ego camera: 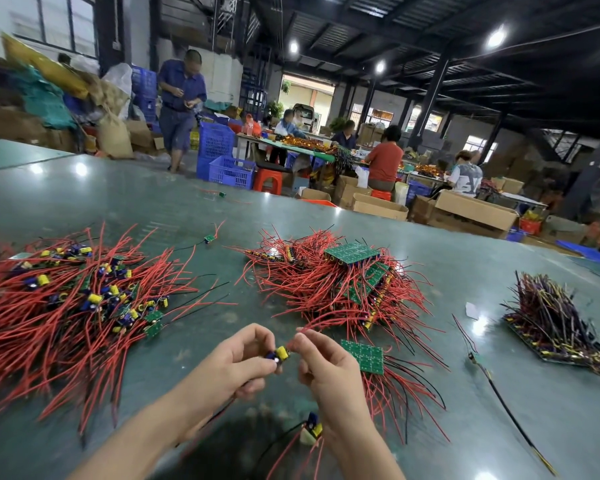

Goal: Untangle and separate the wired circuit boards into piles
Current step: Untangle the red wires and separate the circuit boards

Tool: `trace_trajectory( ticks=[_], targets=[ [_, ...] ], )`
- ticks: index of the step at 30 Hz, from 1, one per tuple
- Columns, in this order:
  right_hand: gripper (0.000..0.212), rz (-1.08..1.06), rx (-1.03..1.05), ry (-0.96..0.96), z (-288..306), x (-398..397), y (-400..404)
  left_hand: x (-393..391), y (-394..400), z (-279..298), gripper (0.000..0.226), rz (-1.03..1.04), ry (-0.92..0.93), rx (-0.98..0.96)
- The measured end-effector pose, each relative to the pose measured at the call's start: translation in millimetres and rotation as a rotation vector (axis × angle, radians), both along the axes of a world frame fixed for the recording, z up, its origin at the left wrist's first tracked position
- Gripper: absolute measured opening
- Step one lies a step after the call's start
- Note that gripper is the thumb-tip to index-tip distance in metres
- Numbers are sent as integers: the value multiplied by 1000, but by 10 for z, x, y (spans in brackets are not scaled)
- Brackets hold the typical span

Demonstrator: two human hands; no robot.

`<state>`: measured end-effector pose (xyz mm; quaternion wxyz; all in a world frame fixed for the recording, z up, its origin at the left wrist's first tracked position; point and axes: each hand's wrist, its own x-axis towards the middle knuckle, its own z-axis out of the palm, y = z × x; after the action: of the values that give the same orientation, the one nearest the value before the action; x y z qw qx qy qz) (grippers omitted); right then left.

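Both forearms reach in from the near edge and meet over the green counter [430, 393]. The left hand [236, 362] curls its fingers in a narrow grip around a small wired circuit board [280, 355] with a yellow capacitor; the right hand [326, 365] pinches a red wire just beside that board. Another small board [311, 432] hangs below the right wrist. Left of the held board lies a loose pile [70, 306] of separated boards; beyond it, a tangled heap [336, 285]; far right, a dark-wired stack [561, 323]. Behind the counter, people work at tables among blue crates [222, 161] and cardboard boxes.
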<state>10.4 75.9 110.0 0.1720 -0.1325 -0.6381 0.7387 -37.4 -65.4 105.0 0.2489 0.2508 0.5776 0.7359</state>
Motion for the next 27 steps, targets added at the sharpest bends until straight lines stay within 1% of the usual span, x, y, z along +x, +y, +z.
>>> trace_trajectory(
  ticks=[2, 5, 7, 9, 10, 12, 14, 16, 18, 19, 21, 23, 27],
  targets=[
    [11, 33, 34, 36, 15, 11, -22, -12, 11, -17, 26, 8, -3, -17],
    [21, 26, 86, 104, 38, 33, -38, -12, 41, -16, 40, 24, -36, -58],
    [19, 38, 75, 129, 62, 48, -52, -3, 33, -2, 35, 51, -4, -100],
    [17, 36, 65, 133, 73, 54, -70, 21, 15, 7, 23, 94, 127, -169],
    [16, 23, 57, 131, 76, 53, -74, 30, 13, 8, 16, 117, 183, -181],
    [15, -1, 17, 112, 71, 47, -69, 44, 14, 8, 11, 158, 244, -161],
    [13, 24, -47, 70, 62, 39, -66, 54, 11, 25, 9, 195, 266, -145],
    [7, 87, -174, 41, 50, 36, -67, 63, 7, 39, 8, 229, 272, -123],
    [9, 139, -280, 36, 38, 33, -60, 71, 13, 45, 8, 265, 289, -108],
    [13, 159, -280, 34, 37, 33, -61, 71, 12, 39, 9, 291, 299, -107],
    [22, 185, -205, 25, 32, 30, -69, 55, 3, 32, 10, 337, 306, -103],
    [26, 198, -167, 11, 29, 31, -75, 42, -11, 28, 10, 352, 308, -97],
    [25, 245, -278, -31, 31, 20, -54, 41, -19, 30, 10, 341, 306, -86]
  ],
)
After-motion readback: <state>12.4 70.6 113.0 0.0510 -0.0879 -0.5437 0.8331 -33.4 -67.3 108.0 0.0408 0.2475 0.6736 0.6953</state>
